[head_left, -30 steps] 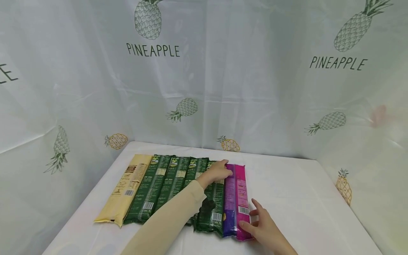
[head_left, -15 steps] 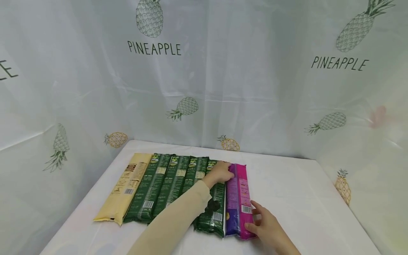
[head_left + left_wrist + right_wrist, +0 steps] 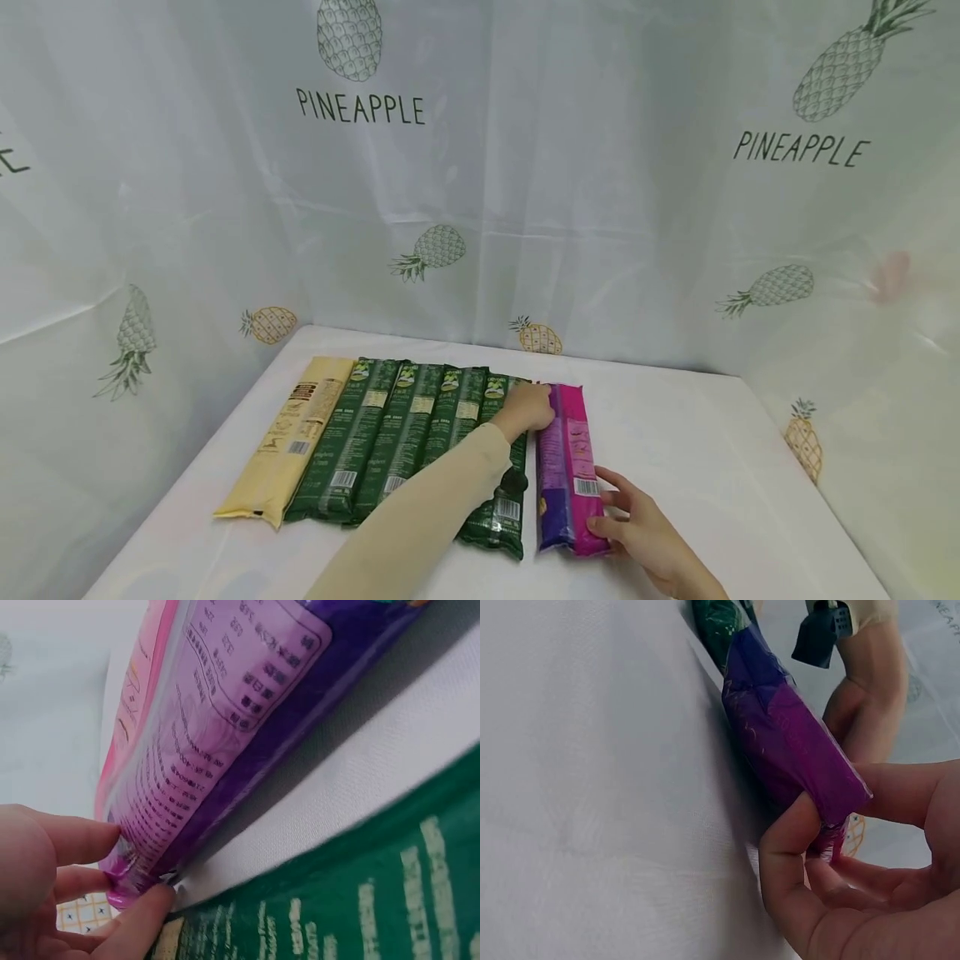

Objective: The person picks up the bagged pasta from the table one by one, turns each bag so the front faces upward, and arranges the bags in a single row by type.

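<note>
A long purple-and-pink packet (image 3: 573, 471) with a barcode lies on the white table, a narrow gap right of the nearest green packet (image 3: 498, 525). My left hand (image 3: 527, 408) pinches its far end; in the left wrist view the fingers (image 3: 82, 838) and thumb meet at the crimped tip. At the near right corner, my right hand (image 3: 637, 525) grips the packet. The right wrist view has the right thumb (image 3: 787, 840) and fingers on either side of the packet's end (image 3: 810, 757). My left sleeve (image 3: 420, 508) partly covers the green packets.
Several green packets, one printed "spaghetti" (image 3: 348, 450), lie side by side to the left. A yellow packet (image 3: 288, 442) ends the row. White table surface (image 3: 675, 450) extends to the right. A pineapple-print curtain (image 3: 570, 183) hangs around the table.
The purple-and-pink packet has shifted slightly right with both hands, and a gap has opened between it and the nearest green packet. The right hand has gone from touching to gripping the corner.
</note>
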`<control>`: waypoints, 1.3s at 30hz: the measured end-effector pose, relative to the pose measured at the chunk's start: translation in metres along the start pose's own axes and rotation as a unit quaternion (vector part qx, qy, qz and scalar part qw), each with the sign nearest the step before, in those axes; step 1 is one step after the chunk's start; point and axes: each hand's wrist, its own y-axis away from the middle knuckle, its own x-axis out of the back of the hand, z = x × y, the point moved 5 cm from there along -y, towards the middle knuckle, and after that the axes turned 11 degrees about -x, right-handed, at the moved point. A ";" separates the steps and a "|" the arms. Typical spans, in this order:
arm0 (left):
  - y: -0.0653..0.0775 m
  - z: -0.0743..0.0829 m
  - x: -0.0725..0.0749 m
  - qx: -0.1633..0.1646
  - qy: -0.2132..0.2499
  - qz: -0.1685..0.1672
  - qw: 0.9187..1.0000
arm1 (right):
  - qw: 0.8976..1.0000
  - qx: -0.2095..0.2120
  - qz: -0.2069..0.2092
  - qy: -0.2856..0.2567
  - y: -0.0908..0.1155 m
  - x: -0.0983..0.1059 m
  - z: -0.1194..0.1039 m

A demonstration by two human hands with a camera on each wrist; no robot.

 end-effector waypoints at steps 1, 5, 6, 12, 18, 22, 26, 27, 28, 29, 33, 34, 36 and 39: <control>-0.001 0.001 -0.001 0.000 0.000 -0.001 1.000 | 1.000 0.000 0.003 -0.001 0.000 0.000 0.000; -0.001 0.000 -0.003 0.007 0.036 0.004 0.999 | 1.000 -0.002 0.017 -0.007 0.001 0.000 0.001; -0.001 -0.002 -0.004 0.010 0.052 0.010 0.999 | 1.000 -0.001 0.019 -0.009 0.001 -0.001 0.001; 0.004 -0.009 -0.008 0.024 0.153 0.057 0.986 | 1.000 0.006 0.021 -0.012 0.002 -0.001 0.004; 0.011 -0.011 -0.005 0.042 0.230 0.099 0.967 | 1.000 0.020 0.011 -0.020 0.003 -0.003 0.005; 0.010 -0.013 -0.007 0.049 0.285 0.114 0.950 | 0.999 0.029 0.005 -0.028 0.004 -0.005 0.003; 0.008 -0.015 -0.012 0.059 0.330 0.110 0.936 | 0.999 0.040 0.002 -0.031 0.004 -0.007 -0.001; 0.008 -0.015 -0.013 0.060 0.339 0.108 0.933 | 0.999 0.041 0.001 -0.032 0.004 -0.007 -0.001; 0.009 -0.015 -0.013 0.059 0.348 0.106 0.930 | 0.999 0.043 0.001 -0.033 0.004 -0.008 -0.002; 0.010 -0.015 -0.013 0.056 0.354 0.105 0.928 | 0.998 0.043 0.000 -0.034 0.004 -0.008 -0.002; 0.015 -0.013 -0.011 0.041 0.377 0.110 0.919 | 0.998 0.044 0.001 -0.039 0.004 -0.008 -0.001; 0.016 -0.013 -0.011 0.037 0.383 0.113 0.916 | 0.998 0.044 0.002 -0.039 0.004 -0.008 -0.001; 0.019 -0.014 -0.009 0.030 0.402 0.123 0.907 | 0.998 0.046 0.001 -0.042 0.005 -0.008 -0.001; 0.019 -0.015 -0.004 0.022 0.438 0.140 0.888 | 0.998 0.050 0.004 -0.046 0.008 -0.007 -0.006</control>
